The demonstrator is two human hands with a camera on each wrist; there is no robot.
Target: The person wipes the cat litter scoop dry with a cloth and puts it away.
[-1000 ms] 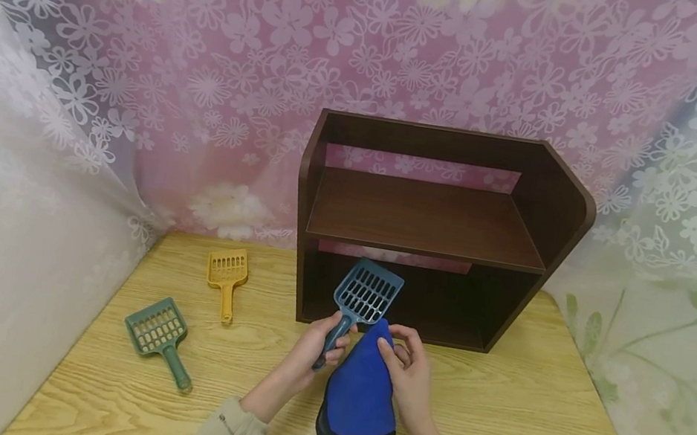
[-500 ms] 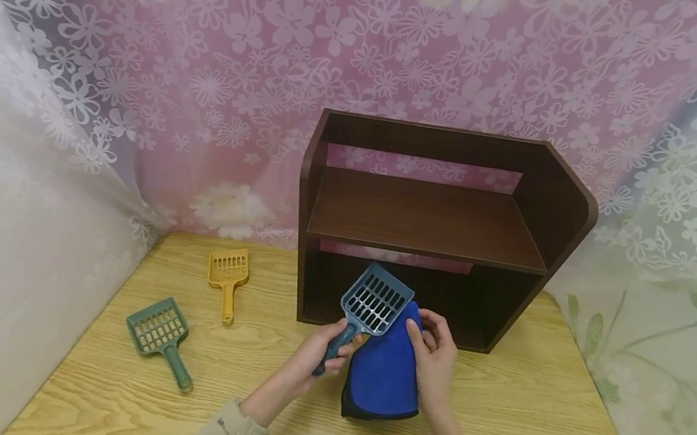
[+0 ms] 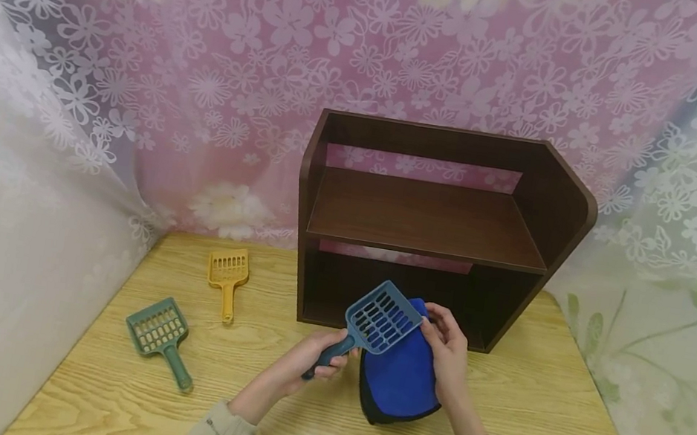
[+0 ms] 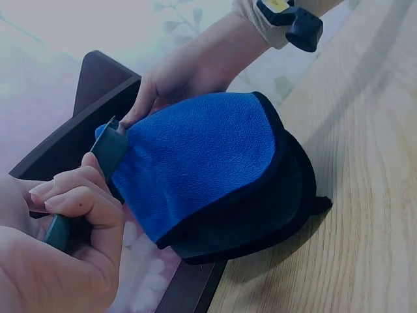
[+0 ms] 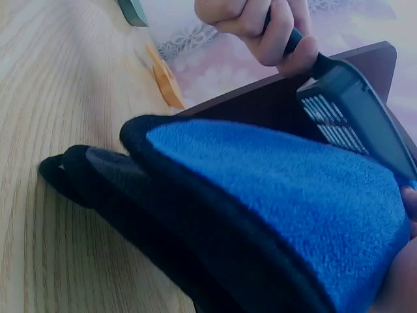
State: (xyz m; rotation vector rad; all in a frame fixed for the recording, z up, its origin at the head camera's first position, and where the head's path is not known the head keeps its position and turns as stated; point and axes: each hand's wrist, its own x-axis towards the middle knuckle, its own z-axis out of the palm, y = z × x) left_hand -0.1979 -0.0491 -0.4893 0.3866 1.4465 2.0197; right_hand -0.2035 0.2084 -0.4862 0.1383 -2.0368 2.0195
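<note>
My left hand [image 3: 317, 356] grips the handle of a blue slotted litter scoop [image 3: 383, 320], its head angled up to the right. A blue cloth [image 3: 401, 383] with black edging hangs folded from my right hand [image 3: 449, 345], which pinches its upper part at the scoop's right corner. Part of the cloth lies behind the scoop head and shows through the slots. In the left wrist view the cloth [image 4: 208, 150] droops open over the table, its dark underside visible. From the right wrist, the scoop [image 5: 358, 111] appears edge-on beyond the cloth [image 5: 280, 176].
A yellow litter scoop [image 3: 227, 278] and a green one [image 3: 161, 338] lie on the wooden table [image 3: 534, 426] to the left. Behind my hands stands a dark brown two-level shelf [image 3: 429, 218]. Floral curtains [image 3: 240, 81] close off the back and sides.
The blue scoop's head has swung right and slightly down over the cloth. My right hand has carried the cloth to the right, its fingers now at the scoop's corner.
</note>
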